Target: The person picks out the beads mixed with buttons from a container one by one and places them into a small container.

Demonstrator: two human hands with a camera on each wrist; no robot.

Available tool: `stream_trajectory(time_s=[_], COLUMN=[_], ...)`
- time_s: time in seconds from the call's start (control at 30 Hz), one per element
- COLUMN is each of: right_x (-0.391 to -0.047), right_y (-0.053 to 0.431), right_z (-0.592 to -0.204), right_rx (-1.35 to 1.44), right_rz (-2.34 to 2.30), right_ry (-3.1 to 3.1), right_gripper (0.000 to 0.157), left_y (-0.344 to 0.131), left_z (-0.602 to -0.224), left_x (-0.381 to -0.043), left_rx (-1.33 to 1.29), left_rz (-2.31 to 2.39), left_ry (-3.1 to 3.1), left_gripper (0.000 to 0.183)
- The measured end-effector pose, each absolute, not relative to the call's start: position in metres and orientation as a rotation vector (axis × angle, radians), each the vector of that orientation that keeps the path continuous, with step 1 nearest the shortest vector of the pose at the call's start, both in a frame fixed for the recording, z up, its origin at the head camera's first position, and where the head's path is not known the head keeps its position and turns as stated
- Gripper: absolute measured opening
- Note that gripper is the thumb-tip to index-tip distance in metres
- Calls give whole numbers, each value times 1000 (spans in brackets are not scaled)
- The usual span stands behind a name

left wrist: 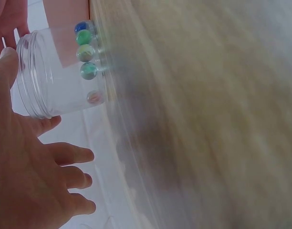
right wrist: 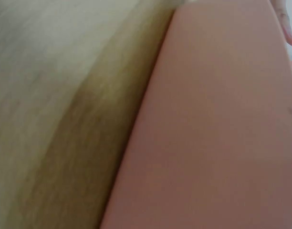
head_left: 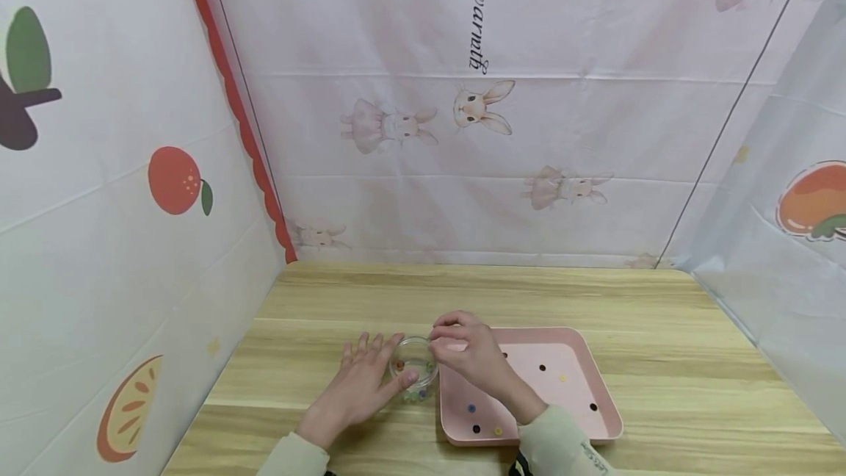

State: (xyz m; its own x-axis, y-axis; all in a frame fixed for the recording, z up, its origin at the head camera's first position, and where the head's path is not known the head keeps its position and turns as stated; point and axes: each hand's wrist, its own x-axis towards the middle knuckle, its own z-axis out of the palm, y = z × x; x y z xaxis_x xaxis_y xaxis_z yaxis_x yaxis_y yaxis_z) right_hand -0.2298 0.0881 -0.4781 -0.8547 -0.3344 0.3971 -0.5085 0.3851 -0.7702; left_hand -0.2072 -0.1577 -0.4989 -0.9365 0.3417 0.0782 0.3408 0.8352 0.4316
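A clear round jar (head_left: 415,353) stands upright on the wooden table, left of a pink tray (head_left: 545,406). Glass marbles lie on its bottom: a blue one (left wrist: 80,27), a green one (left wrist: 83,37), a reddish one (left wrist: 94,97) and others. My left hand (head_left: 360,388) holds the jar near its threaded rim between thumb and forefinger; the other fingers spread out away from it. At the rim's right side, my right hand (head_left: 477,360) has its fingers bent and thumb near the forefinger. Whether anything sits between those fingertips is hidden.
Several small round pieces lie scattered in the tray, among them a blue one (head_left: 471,408), a black one (head_left: 593,407) and a yellow one (head_left: 562,378). Printed cloth walls stand behind the table (head_left: 700,358) and on both sides. The tray's outer wall (right wrist: 203,119) fills much of the right wrist view.
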Motion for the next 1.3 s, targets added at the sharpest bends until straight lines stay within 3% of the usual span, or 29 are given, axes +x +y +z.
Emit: stream_trajectory(time_s=[1.3], right_x=[-227], right_y=[78], right_z=[-486], right_rx=[844], right_rz=[1392], right_ry=[-2552], right_gripper=[16], left_y=[-158], left_z=[-504], left_x=[-211], left_rx=[560], left_rz=[692], left_ry=[3006], left_gripper=[83])
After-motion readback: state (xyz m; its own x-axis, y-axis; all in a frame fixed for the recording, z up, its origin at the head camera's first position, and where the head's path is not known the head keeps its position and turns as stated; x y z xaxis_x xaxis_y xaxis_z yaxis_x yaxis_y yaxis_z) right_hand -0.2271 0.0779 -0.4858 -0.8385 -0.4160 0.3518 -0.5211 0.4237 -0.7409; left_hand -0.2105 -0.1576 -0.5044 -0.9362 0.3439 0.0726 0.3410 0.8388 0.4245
